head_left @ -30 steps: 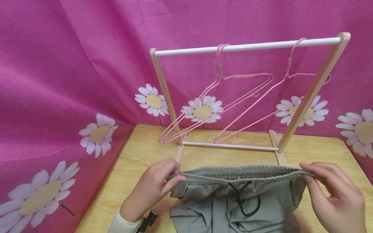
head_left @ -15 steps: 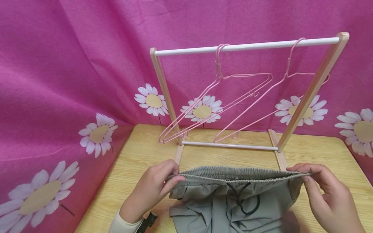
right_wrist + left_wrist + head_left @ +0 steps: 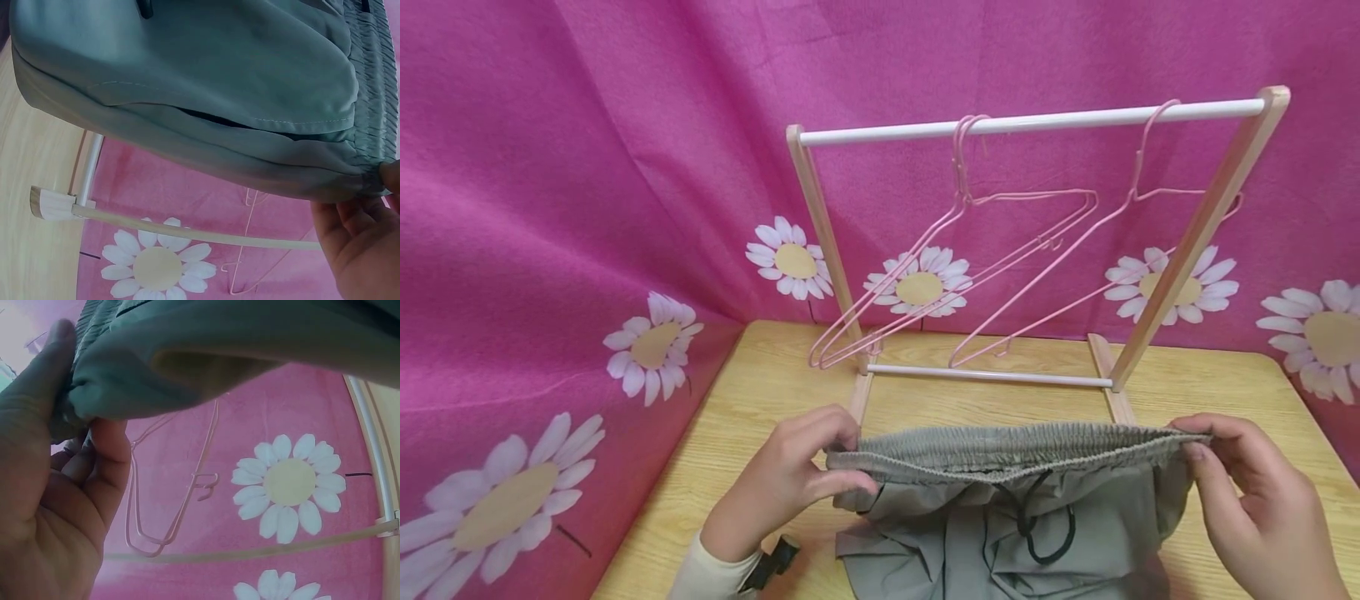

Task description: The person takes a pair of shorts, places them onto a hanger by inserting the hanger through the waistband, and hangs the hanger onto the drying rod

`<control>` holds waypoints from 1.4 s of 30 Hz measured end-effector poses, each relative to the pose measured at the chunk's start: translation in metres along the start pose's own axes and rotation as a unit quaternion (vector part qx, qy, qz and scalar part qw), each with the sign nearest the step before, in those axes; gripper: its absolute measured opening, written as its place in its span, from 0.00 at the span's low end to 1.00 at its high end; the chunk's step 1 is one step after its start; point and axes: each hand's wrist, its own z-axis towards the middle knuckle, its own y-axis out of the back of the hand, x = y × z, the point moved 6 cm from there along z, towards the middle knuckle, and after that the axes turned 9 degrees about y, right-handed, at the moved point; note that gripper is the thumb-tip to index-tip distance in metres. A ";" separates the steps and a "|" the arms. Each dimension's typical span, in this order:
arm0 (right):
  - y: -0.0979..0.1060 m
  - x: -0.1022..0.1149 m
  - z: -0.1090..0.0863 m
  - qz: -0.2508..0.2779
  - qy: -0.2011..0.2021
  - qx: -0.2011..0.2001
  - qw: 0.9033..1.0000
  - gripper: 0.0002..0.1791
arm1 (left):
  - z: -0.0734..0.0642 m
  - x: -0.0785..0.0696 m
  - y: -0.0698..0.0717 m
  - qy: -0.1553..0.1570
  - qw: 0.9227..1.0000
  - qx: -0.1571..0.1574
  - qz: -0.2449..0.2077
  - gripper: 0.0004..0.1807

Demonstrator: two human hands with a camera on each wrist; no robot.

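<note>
A pair of grey-green pants (image 3: 970, 542) with a gathered elastic waistband and a black drawstring is held up by its two waist corners. My left hand (image 3: 782, 483) grips the left corner, thumb in front and fingers behind, as the left wrist view also shows. At the right corner, my right hand (image 3: 1262, 500) pinches the waistband between thumb and fingers. The waist opening gapes between the hands, and the legs bunch in folds below. In the right wrist view, a side pocket slit (image 3: 231, 122) runs along the cloth near the right hand.
Behind the pants stands a wooden rack (image 3: 1202, 242) with a white top rod (image 3: 1075, 121). Several pink wire hangers (image 3: 1022, 200) hang from it. The wood-grain table (image 3: 782, 367) is backed by pink cloth (image 3: 647, 167) printed with daisies.
The waistband's front edge has dropped a little at the left, widening the opening. My left thumb has shifted lower on the cloth, and my right hand has moved slightly right.
</note>
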 end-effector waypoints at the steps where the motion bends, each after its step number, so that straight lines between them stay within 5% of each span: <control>1: 0.001 0.000 0.000 -0.003 -0.004 -0.001 1.000 0.17 | 0.001 0.001 0.001 0.003 1.000 0.003 -0.002 0.19; 8: 0.004 -0.001 0.003 -0.026 -0.019 -0.003 0.999 0.19 | 0.005 0.004 0.005 0.035 0.999 0.003 0.016 0.20; 24: 0.011 0.005 0.013 0.004 -0.018 -0.035 0.999 0.17 | 0.007 0.002 0.012 0.057 0.996 -0.068 0.022 0.22; 29: 0.010 0.008 0.015 0.053 0.022 -0.051 0.997 0.16 | 0.006 0.001 0.017 0.072 0.991 -0.114 0.008 0.22; 34: 0.009 0.010 0.017 0.042 0.009 -0.044 0.998 0.16 | 0.006 0.002 0.020 0.099 0.984 -0.148 0.003 0.21; 42: 0.009 0.011 0.018 0.019 -0.011 -0.045 0.999 0.16 | 0.006 0.004 0.019 0.122 0.980 -0.160 0.002 0.19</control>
